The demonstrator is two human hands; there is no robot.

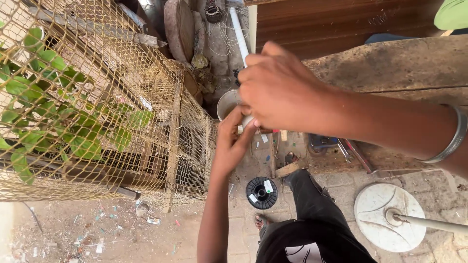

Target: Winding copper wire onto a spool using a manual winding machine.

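Observation:
My right hand (282, 90) comes in from the right, a metal bangle on its wrist, and closes around the lower end of a thin white pipe (239, 36) that runs up and away from me. My left hand (233, 139) reaches up from below, its fingers pressed against the pipe's end just under my right hand. What sits at the pipe's end is hidden by both hands. A white bucket rim (225, 102) shows just behind them.
A wire-mesh cage (122, 112) with green leaves fills the left. A worn wooden bench (399, 68) lies at the right. On the paved ground stand a black spool (262, 193) and a round white base with a pole (387, 216). My leg in black trousers (312, 214) is below.

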